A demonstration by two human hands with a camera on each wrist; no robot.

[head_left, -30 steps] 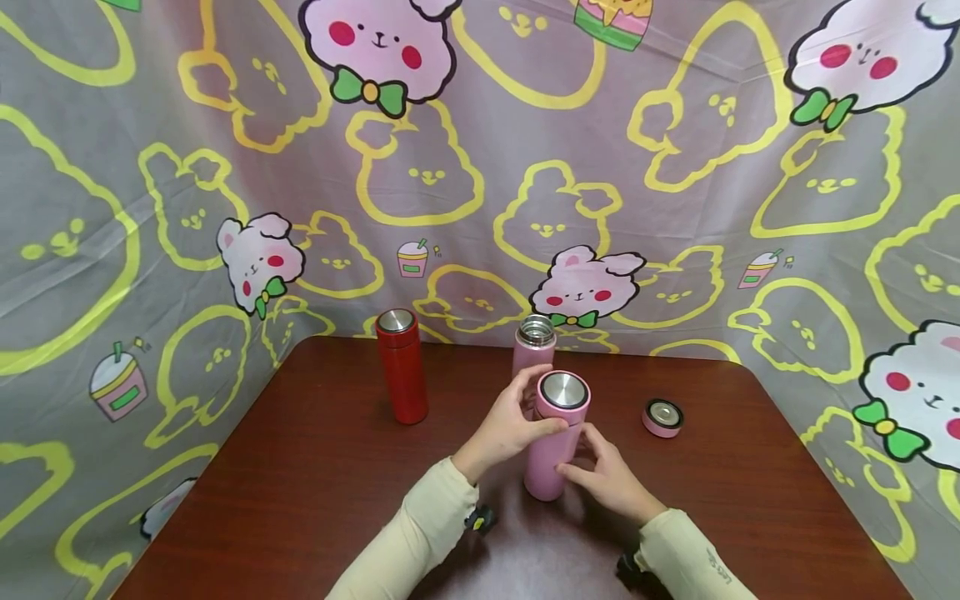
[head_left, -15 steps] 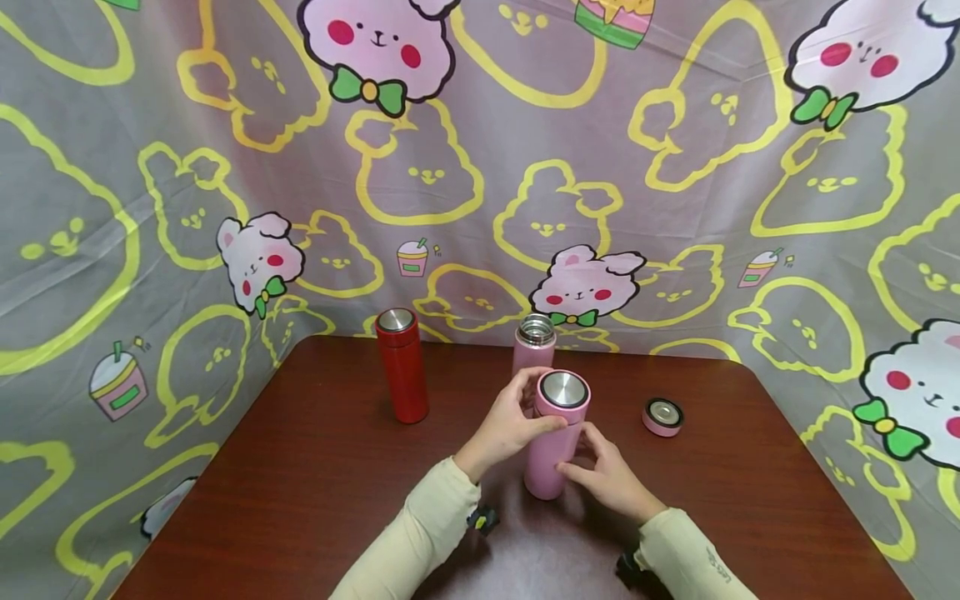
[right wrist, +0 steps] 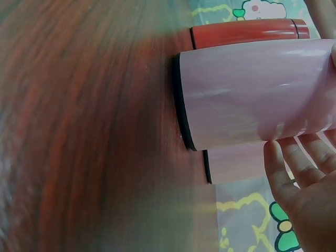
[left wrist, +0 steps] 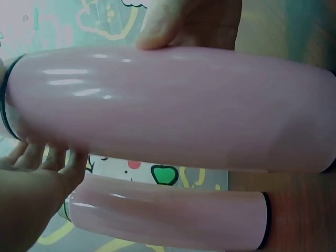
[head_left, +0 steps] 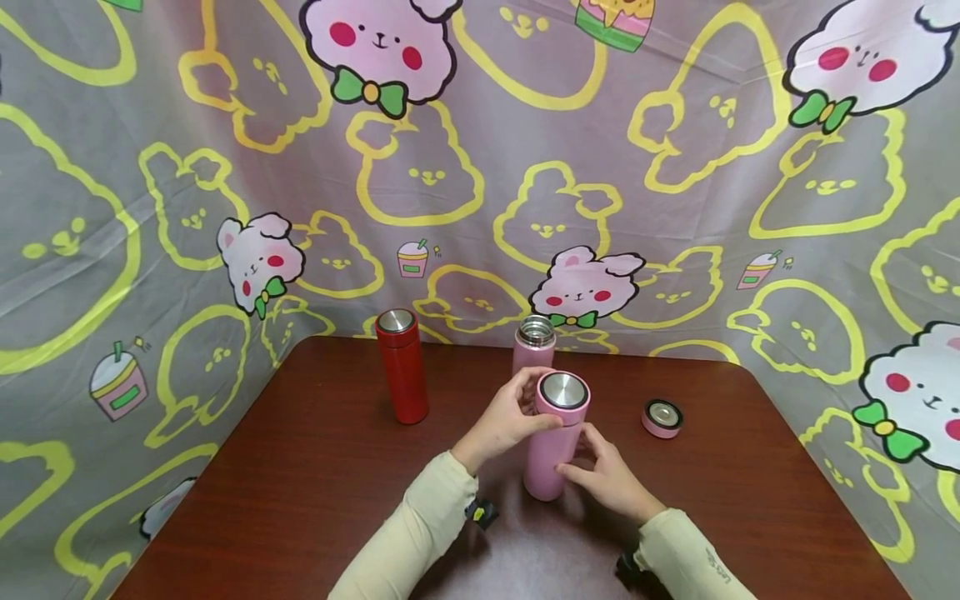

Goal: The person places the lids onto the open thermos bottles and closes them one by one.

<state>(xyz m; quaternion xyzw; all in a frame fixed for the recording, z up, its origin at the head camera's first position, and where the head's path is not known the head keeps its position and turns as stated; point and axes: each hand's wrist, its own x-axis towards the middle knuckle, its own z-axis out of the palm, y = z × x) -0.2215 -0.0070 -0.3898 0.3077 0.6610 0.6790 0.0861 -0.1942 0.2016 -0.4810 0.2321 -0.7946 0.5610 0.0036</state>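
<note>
A pink thermos with a steel-topped lid stands upright toward the near middle of the table. My left hand grips its lid from the left, thumb across the front. Lower down, my right hand holds the body from the right side; in the right wrist view, its fingers lie along the pink wall. Behind it stands a second pink thermos, its steel mouth uncovered and its lower part hidden. To the right, a loose pink lid rests underside up on the wood.
A red thermos with its lid on stands at the back left. The brown wooden table ends at a printed cloth hanging along the back and sides.
My left thumb has shifted slightly leftward on the lid. The right hand and the thermos bodies keep their places.
</note>
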